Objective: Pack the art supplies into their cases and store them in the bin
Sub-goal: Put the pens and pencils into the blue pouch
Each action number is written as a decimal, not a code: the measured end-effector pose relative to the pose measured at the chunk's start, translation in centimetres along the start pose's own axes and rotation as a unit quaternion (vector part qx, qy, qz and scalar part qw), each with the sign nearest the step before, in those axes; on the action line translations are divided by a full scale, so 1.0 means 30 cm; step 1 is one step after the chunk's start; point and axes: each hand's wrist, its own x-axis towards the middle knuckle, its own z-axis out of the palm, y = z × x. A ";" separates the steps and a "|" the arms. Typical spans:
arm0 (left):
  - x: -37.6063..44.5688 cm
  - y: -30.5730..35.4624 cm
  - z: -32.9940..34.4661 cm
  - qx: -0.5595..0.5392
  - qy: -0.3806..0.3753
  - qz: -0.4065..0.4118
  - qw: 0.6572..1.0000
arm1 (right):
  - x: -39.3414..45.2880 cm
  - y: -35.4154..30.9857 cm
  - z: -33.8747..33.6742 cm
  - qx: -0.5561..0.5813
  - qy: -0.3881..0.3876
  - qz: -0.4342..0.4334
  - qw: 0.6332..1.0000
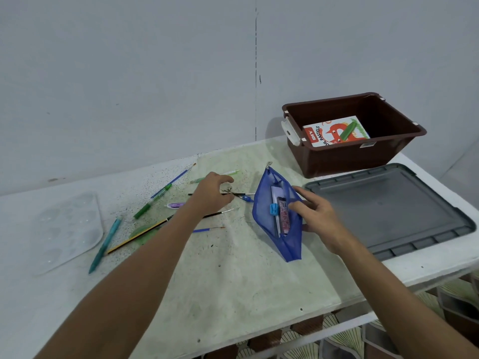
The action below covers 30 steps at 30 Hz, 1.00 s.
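Note:
A blue mesh pouch (267,224) lies open on the table, with a blue sharpener and a dark flat case inside. My right hand (317,218) grips its right edge and holds it open. My left hand (212,194) hovers with loosely curled fingers over a blue compass (239,196) and a thin black brush; whether it touches them I cannot tell. Pens, pencils and brushes (153,200) lie scattered to the left. At the back right stands the brown bin (344,161), with an oil pastels box (334,133) inside.
A grey bin lid (388,208) lies flat right of the pouch. A clear plastic palette (67,229) sits at the table's left end. The wall runs close behind the table. The table's front edge is near, with patterned floor below.

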 end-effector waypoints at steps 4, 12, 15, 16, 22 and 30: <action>0.035 -0.032 0.003 0.048 -0.046 -0.014 0.998 | 0.022 -0.012 0.004 -0.012 -0.007 -0.002 1.000; 0.062 -0.020 0.026 0.104 -0.032 -0.001 0.994 | 0.040 -0.014 0.013 -0.016 -0.029 -0.025 0.999; 0.060 -0.018 0.009 0.065 -0.036 -0.010 0.997 | 0.043 -0.003 0.012 -0.023 -0.017 -0.029 0.999; 0.058 -0.021 0.001 0.056 -0.042 -0.008 0.998 | 0.043 -0.002 0.013 -0.023 -0.013 -0.028 0.999; 0.032 -0.034 -0.027 0.074 -0.076 0.025 0.994 | 0.042 0.001 0.018 -0.019 -0.012 -0.029 0.999; 0.030 -0.039 -0.033 0.135 -0.139 0.045 0.980 | 0.037 0.005 0.021 -0.024 -0.011 -0.027 0.999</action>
